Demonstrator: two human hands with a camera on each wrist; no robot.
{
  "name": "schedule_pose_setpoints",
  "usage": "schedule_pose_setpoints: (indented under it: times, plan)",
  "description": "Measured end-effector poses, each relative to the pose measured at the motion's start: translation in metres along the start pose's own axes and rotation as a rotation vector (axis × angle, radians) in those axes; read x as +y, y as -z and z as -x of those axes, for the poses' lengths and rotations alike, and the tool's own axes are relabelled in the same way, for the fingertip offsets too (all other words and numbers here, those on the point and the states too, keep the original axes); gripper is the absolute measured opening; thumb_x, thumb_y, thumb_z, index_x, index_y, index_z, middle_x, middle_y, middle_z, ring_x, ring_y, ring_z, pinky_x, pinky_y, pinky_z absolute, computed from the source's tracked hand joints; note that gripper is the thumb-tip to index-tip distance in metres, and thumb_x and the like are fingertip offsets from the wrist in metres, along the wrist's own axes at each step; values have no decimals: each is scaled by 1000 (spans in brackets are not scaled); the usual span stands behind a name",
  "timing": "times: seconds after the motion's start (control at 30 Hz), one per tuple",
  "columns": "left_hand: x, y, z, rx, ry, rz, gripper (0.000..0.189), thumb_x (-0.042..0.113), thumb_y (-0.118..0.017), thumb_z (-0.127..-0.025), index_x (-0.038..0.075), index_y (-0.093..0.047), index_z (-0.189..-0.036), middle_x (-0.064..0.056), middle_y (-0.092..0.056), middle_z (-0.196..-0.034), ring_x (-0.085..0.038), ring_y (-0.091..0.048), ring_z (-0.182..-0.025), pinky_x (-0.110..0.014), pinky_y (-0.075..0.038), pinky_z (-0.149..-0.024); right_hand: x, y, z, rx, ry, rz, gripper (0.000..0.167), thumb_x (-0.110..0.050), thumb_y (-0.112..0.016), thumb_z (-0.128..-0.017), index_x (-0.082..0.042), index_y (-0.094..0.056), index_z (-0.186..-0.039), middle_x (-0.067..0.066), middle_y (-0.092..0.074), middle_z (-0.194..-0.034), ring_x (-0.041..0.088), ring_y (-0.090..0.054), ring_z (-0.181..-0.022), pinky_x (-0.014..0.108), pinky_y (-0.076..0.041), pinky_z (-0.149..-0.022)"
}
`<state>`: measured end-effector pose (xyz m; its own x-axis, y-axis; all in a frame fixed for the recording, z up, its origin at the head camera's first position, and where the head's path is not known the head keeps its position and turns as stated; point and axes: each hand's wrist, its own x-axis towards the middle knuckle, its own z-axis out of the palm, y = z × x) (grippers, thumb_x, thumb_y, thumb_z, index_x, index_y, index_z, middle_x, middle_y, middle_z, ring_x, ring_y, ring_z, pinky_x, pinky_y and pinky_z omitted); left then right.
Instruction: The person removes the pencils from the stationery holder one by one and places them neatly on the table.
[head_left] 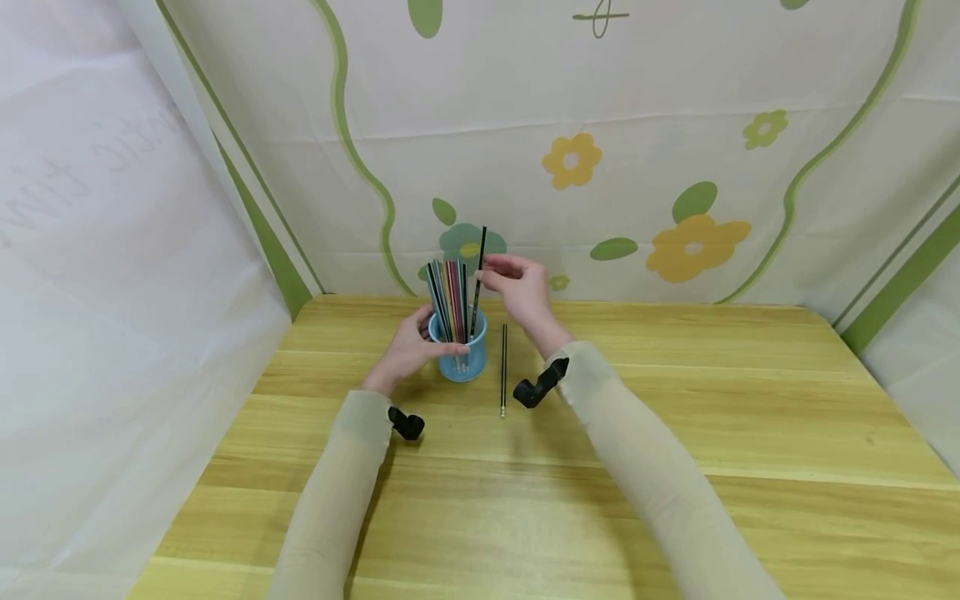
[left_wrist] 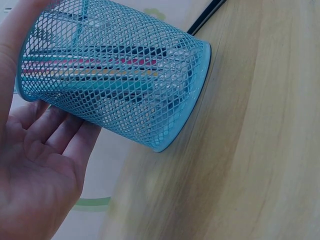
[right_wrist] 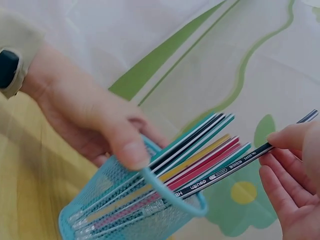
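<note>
A blue mesh pencil cup [head_left: 462, 367] stands on the wooden table, holding several pencils [right_wrist: 200, 155] in teal, black, yellow and red. My left hand [head_left: 408, 348] grips the cup around its rim, thumb on the near side and fingers behind. Between the thumb and fingers of my right hand [head_left: 521, 287] is a black pencil [right_wrist: 235, 166] with white lettering, pinched near its upper part. Its lower end is inside the cup's rim, at the right of the bunch. In the left wrist view the cup's mesh wall [left_wrist: 120, 75] shows the other pencils through it.
Two dark pencils [head_left: 504, 371] lie side by side on the table [head_left: 675, 400], just right of the cup. Behind the table hangs a white cloth [head_left: 480, 100] printed with flowers and leaves. More cloth [head_left: 97, 292] hangs at the left.
</note>
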<state>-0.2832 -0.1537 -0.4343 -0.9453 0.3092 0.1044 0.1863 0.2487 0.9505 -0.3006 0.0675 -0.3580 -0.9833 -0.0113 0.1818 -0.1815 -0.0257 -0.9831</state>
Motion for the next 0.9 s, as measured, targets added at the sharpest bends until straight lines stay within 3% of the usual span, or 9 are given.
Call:
schedule_pose_setpoints:
  times: [0.5, 0.9]
  plan:
    - [0, -1, 0, 4, 5, -4, 85, 28, -93, -77, 14, -48, -148, -6, -62, -131, -23, -60, -118, -44, -46, -103, -32, 9, 8, 23, 91, -93, 29, -7, -81, -89, -2, -74, -117, 12, -72, -108, 24, -70, -96, 33, -57, -85]
    - [1, -1, 0, -7, 23, 22, 87, 23, -92, -78, 12, -44, -151, -8, -60, -135, -23, -58, -122, -42, -45, -106, -39, 33, 15, 55, 130, -94, 30, -7, -82, -88, -3, -75, -116, 13, -73, -106, 23, -71, -90, 32, -58, -83]
